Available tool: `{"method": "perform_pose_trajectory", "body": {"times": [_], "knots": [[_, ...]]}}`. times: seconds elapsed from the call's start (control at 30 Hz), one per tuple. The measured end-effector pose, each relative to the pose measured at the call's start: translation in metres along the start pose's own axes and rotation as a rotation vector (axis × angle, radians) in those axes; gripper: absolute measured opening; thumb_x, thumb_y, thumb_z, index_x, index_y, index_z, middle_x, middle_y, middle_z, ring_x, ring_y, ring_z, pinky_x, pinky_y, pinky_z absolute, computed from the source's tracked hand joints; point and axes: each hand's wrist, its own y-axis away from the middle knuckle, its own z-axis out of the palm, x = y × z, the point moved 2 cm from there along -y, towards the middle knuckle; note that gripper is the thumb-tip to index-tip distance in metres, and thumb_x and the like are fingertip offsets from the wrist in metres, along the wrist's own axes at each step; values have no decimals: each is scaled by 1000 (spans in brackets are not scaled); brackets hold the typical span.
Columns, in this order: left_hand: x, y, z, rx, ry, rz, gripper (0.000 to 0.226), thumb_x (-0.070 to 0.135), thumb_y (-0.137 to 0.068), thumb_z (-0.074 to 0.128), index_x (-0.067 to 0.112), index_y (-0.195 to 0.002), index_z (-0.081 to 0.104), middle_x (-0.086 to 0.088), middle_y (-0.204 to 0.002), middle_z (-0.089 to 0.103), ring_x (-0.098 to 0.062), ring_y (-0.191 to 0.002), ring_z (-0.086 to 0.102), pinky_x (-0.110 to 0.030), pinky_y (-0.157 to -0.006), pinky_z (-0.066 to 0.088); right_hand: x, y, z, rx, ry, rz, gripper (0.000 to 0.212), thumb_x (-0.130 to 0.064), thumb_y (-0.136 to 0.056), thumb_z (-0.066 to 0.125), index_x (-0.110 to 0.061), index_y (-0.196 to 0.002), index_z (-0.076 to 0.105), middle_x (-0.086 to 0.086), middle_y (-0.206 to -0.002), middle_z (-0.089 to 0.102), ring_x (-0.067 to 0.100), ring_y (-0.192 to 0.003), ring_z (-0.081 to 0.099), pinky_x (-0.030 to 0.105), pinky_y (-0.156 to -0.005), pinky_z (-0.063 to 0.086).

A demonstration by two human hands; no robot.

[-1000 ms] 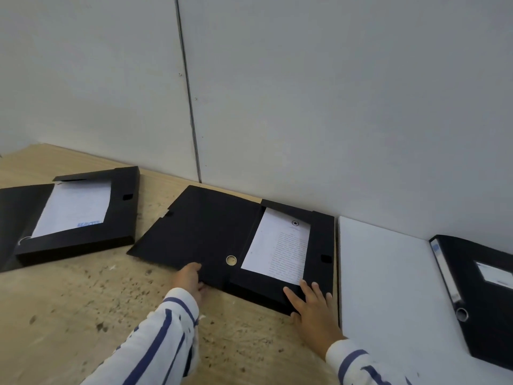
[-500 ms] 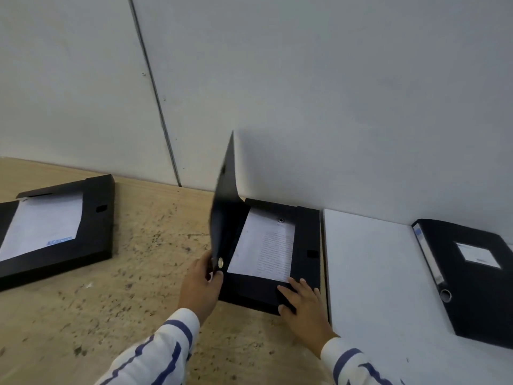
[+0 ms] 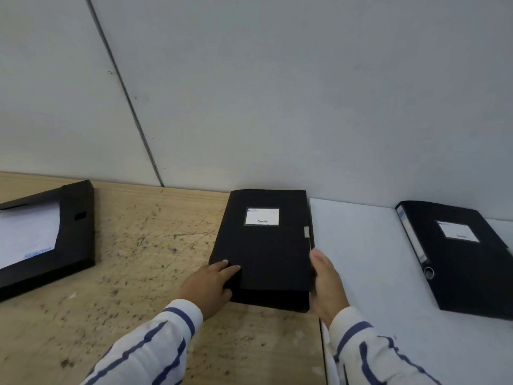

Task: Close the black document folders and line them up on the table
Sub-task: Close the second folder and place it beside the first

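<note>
Wood speckled tabletop [image 3: 144, 262] carries black rectangular plastic document folders: left folder [image 3: 80, 234] open, paper [image 3: 27, 237] showing; right folder [image 3: 469, 273] closed. We see middle folder [image 3: 263, 254] closed, left hand [image 3: 208, 286] pressing flat fingers on lid, right hand [image 3: 329, 284] gripping clasp edge, probably to square it.

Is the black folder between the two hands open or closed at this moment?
Closed. The folder lies flat with its cover down, the label on top showing and no paper visible.
</note>
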Motion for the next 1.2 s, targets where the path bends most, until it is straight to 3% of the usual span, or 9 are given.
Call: {"method": "perform_pose_trajectory", "body": {"times": [0.1, 0.17, 0.3, 0.4, 0.5, 0.63, 0.83, 1.2], "knots": [[1, -6, -1, -75, -114, 40, 64, 50, -89, 47, 37, -146, 23, 2, -156, 27, -25, -137, 34, -38, -110, 38, -2, -8, -3, 50, 329, -42, 43, -22, -95, 48, -28, -136, 35, 5, -126, 57, 25, -114, 56, 44, -98, 50], [0, -9, -2, -108, -119, 43, 75, 63, -82, 48, 33, -147, 25, 1, -153, 31, -25, -135, 34, -38, -110, 36, 5, -11, -3, 37, 617, -74, 47, -18, -95, 47, -25, -139, 34, 4, -129, 56, 24, -115, 55, 40, -97, 50], [-9, -19, -4, 8, 206, -115, 69, 55, -87, 49, 23, -145, 32, -3, -143, 40, -24, -130, 37, -37, -109, 35, 26, -13, -5, 103, 885, -51, 49, -23, -93, 49, -21, -140, 34, 10, -121, 52, 26, -107, 56, 38, -94, 52], [-12, -22, 0, 77, 350, -273, 69, 45, -87, 57, 17, -145, 31, -8, -143, 38, -29, -130, 38, -40, -110, 35, 30, -10, -6, 108, 847, -24, 48, -22, -94, 48, -20, -140, 33, 11, -123, 44, 28, -107, 54, 36, -95, 50], [-14, -25, 7, 67, 668, -420, 65, 39, -79, 69, 15, -133, 43, -10, -133, 54, -31, -117, 54, -44, -100, 46, 29, -7, -7, 69, 742, 31, 43, -20, -95, 46, -17, -137, 37, 11, -129, 51, 27, -112, 55, 34, -95, 48], [-10, -27, 9, 63, 868, -479, 58, 31, -78, 71, 13, -128, 47, -10, -128, 60, -32, -112, 58, -46, -97, 47, 26, -2, -10, 2, 669, 86, 46, -18, -94, 46, -18, -139, 37, 7, -131, 54, 25, -116, 53, 38, -102, 46], [21, -23, 12, 149, 1007, -453, 54, 21, -82, 70, 12, -129, 45, -8, -122, 58, -31, -109, 57, -42, -92, 47, 16, 6, -36, 13, 541, 25, 37, -10, -94, 44, -22, -129, 47, -2, -112, 57, 17, -100, 54, 28, -89, 45], [146, -56, 24, 92, 1035, -325, 47, 17, -81, 70, 12, -122, 48, -4, -113, 58, -27, -102, 57, -41, -91, 49, -9, -3, -158, 167, 471, 85, 38, -5, -94, 39, -21, -128, 46, 1, -112, 56, 21, -99, 52, 29, -88, 42]]}}
